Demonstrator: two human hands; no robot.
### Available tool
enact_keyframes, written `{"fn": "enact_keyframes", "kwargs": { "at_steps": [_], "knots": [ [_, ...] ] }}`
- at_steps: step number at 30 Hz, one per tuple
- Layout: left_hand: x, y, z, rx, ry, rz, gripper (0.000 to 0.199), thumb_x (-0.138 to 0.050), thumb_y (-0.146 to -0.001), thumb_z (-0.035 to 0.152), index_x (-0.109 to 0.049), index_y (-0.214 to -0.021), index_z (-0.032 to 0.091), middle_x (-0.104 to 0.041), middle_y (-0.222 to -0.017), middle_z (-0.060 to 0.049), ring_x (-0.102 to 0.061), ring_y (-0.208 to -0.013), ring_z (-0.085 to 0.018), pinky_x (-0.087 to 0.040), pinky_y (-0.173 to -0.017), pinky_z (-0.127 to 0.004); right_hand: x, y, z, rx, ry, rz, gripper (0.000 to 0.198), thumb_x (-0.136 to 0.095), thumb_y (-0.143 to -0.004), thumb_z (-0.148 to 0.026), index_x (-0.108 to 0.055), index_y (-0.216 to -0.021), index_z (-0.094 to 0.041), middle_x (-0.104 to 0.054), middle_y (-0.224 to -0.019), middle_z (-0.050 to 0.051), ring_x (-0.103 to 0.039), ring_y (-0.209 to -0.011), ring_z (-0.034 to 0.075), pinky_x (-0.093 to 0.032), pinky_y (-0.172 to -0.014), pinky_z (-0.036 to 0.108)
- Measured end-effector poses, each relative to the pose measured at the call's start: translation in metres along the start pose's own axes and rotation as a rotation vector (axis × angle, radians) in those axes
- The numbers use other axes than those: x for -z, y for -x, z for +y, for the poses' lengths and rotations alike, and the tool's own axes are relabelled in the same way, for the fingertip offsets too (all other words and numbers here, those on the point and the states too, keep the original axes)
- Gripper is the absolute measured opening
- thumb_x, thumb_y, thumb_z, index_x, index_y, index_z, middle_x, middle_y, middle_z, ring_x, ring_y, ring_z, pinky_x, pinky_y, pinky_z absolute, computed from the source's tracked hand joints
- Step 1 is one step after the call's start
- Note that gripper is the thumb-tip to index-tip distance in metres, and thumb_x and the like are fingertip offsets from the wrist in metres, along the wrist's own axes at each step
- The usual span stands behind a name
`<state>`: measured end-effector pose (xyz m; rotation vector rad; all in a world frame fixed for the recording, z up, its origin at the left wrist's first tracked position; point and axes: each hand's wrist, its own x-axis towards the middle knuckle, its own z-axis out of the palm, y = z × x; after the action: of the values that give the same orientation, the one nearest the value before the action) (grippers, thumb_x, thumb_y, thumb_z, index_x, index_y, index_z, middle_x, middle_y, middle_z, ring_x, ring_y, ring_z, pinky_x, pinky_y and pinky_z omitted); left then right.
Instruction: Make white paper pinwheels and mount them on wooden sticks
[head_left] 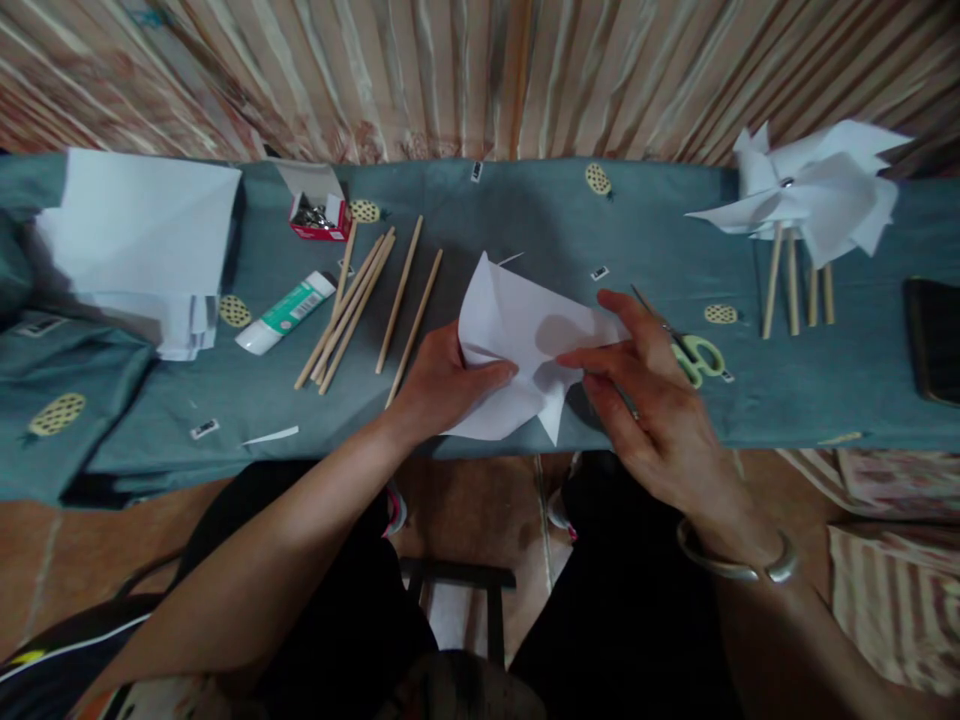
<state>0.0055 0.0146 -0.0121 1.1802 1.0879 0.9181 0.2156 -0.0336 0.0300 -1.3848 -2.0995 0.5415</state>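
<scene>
A cut white paper sheet (540,310) with curled, folded corners is in front of me at the table's near edge. My left hand (450,385) grips its left side, the thumb pressed on top and the other fingers hidden beneath. Over the paper's right part is my right hand (649,400), its fingers apart. The index finger is by the right corner, and another fingertip touches or nearly touches the middle; I cannot tell which. Partly behind the right hand lie green-handled scissors (701,360).
Left of the paper lie several wooden sticks (360,310), a glue tube (285,312), a red box of metal pins (321,218) and stacked white paper (150,220). Finished paper pinwheels (817,190) on sticks and a dark phone-like object (934,335) are at the right.
</scene>
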Motion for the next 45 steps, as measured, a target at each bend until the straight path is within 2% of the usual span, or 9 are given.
{"fn": "enact_keyframes", "kwargs": {
  "at_steps": [6,13,17,20,25,34,36,41,45],
  "knots": [
    [0.002,0.001,0.004,0.059,0.072,-0.070,0.034,-0.075,-0.064,0.025,-0.067,-0.095,0.010,-0.077,-0.091,-0.009,-0.073,-0.080,-0.023,-0.057,-0.068,-0.031,0.007,0.001,0.008,0.039,-0.101,-0.027,0.033,-0.046,-0.095,-0.016,-0.069,-0.117,-0.027,-0.038,-0.157,0.004,-0.063,-0.116,0.023,-0.053,-0.104,0.045],
    [0.004,0.000,0.005,0.054,0.032,-0.110,0.034,-0.076,-0.065,0.024,-0.069,-0.094,0.010,-0.077,-0.092,-0.009,-0.072,-0.080,-0.022,-0.057,-0.069,-0.030,0.008,0.007,0.013,0.020,-0.063,-0.057,0.021,-0.058,-0.092,-0.020,-0.074,-0.104,-0.027,-0.044,-0.153,0.003,-0.063,-0.120,0.026,-0.055,-0.103,0.045],
    [0.002,0.000,0.006,0.016,-0.001,-0.100,0.030,-0.076,-0.064,0.024,-0.070,-0.091,0.011,-0.077,-0.088,-0.007,-0.072,-0.080,-0.023,-0.057,-0.068,-0.031,0.010,0.006,0.010,0.039,-0.009,-0.003,0.016,-0.064,-0.090,-0.023,-0.075,-0.099,-0.029,-0.046,-0.152,0.001,-0.047,-0.139,0.033,-0.049,-0.107,0.056],
    [-0.002,0.000,0.007,-0.048,-0.056,-0.046,0.030,-0.077,-0.064,0.025,-0.069,-0.090,0.011,-0.076,-0.088,-0.007,-0.071,-0.082,-0.023,-0.056,-0.069,-0.030,0.009,0.003,0.006,0.048,0.015,0.049,0.015,-0.065,-0.090,-0.025,-0.075,-0.098,-0.032,-0.047,-0.152,-0.002,-0.042,-0.142,0.035,-0.044,-0.110,0.063],
    [-0.010,0.003,0.007,-0.104,-0.153,0.065,0.029,-0.075,-0.066,0.024,-0.068,-0.091,0.011,-0.075,-0.088,-0.006,-0.069,-0.084,-0.022,-0.054,-0.070,-0.029,-0.001,-0.005,-0.003,0.059,0.035,0.124,0.010,-0.067,-0.087,-0.021,-0.075,-0.090,-0.028,-0.044,-0.155,-0.002,-0.028,-0.149,0.037,-0.026,-0.120,0.067],
    [-0.012,0.004,-0.001,-0.085,0.009,0.025,0.033,-0.077,-0.065,0.027,-0.068,-0.093,0.012,-0.073,-0.085,-0.005,-0.067,-0.076,-0.019,-0.053,-0.067,-0.028,-0.008,-0.009,-0.010,-0.006,-0.008,0.125,0.016,-0.067,-0.088,-0.018,-0.074,-0.088,-0.033,-0.067,-0.126,0.000,-0.056,-0.129,0.034,-0.045,-0.108,0.065],
    [-0.012,0.005,-0.001,-0.074,0.035,0.017,0.034,-0.078,-0.065,0.028,-0.067,-0.093,0.012,-0.073,-0.085,-0.005,-0.067,-0.076,-0.019,-0.053,-0.067,-0.028,-0.009,-0.010,-0.010,-0.010,0.002,0.121,0.017,-0.066,-0.088,-0.019,-0.074,-0.089,-0.034,-0.065,-0.129,0.000,-0.053,-0.133,0.034,-0.042,-0.110,0.066],
    [-0.013,0.008,0.003,-0.055,0.022,0.006,0.035,-0.078,-0.065,0.029,-0.067,-0.093,0.012,-0.074,-0.087,-0.006,-0.068,-0.078,-0.021,-0.053,-0.068,-0.029,-0.010,-0.010,-0.007,0.055,0.021,0.147,0.016,-0.068,-0.086,-0.018,-0.073,-0.088,-0.032,-0.050,-0.148,-0.005,-0.030,-0.148,0.035,-0.024,-0.120,0.069],
    [-0.012,0.009,0.005,-0.053,-0.021,0.016,0.034,-0.078,-0.066,0.030,-0.068,-0.093,0.012,-0.075,-0.087,-0.006,-0.069,-0.079,-0.022,-0.054,-0.068,-0.030,-0.012,-0.009,-0.006,0.085,0.013,0.156,0.014,-0.067,-0.086,-0.016,-0.072,-0.088,-0.028,-0.043,-0.154,-0.004,-0.027,-0.150,0.034,-0.024,-0.121,0.065]
  ]
}}
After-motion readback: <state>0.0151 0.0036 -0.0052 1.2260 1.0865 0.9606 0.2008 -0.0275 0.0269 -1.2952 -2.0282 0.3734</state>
